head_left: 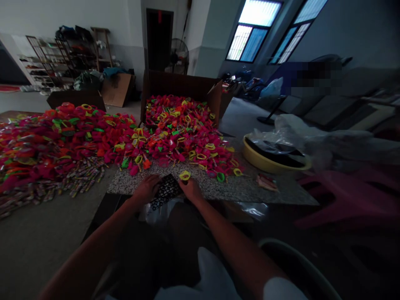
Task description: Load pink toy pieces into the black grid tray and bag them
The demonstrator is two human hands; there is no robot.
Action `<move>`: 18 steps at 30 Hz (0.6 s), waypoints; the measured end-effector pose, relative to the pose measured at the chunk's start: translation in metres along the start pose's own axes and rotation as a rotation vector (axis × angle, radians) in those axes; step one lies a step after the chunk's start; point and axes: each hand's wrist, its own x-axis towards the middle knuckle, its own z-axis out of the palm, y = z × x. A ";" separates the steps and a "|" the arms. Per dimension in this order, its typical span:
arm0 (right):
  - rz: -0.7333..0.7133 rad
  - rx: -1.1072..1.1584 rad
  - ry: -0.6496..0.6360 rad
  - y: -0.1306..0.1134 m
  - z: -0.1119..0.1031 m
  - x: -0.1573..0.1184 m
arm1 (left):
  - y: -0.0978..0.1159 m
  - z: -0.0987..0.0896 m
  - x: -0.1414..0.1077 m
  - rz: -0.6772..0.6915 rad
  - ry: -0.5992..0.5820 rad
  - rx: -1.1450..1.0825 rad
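Observation:
A black tray with a lattice of holes (168, 191) lies tilted at the front edge of the speckled stone tabletop (215, 191), between my two hands. My left hand (146, 189) is closed on the tray's left edge, its fingers curled at the rim. On the other side, my right hand (191, 190) pinches a small yellow plastic toy piece with a round rim (185, 175), just above the tray's right corner. A heap of pink, orange, yellow and green plastic toy pieces (184, 137) spreads over the tabletop in front of both hands.
Behind the heap, a cardboard box (214, 104) lies open towards me. Many wrapped sticks (84, 177) are piled at left. A yellow basin (271, 166) with plastic film stands at right, near a pink plastic chair (337, 198). A greenish tub rim (300, 252) shows lower right.

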 end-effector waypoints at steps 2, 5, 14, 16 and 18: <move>0.018 -0.030 -0.014 -0.001 0.001 0.000 | -0.001 -0.003 -0.009 0.022 0.023 -0.040; 0.017 -0.042 -0.014 -0.003 0.000 0.000 | 0.001 -0.005 -0.022 0.047 0.028 -0.037; 0.034 0.002 0.048 -0.020 -0.002 0.012 | 0.039 0.010 -0.031 -0.119 0.068 0.160; -0.002 0.001 0.029 -0.025 0.003 0.014 | 0.043 0.010 -0.032 -0.114 0.108 0.160; -0.032 -0.016 0.003 -0.028 0.010 0.013 | 0.043 0.008 -0.034 -0.088 0.132 0.134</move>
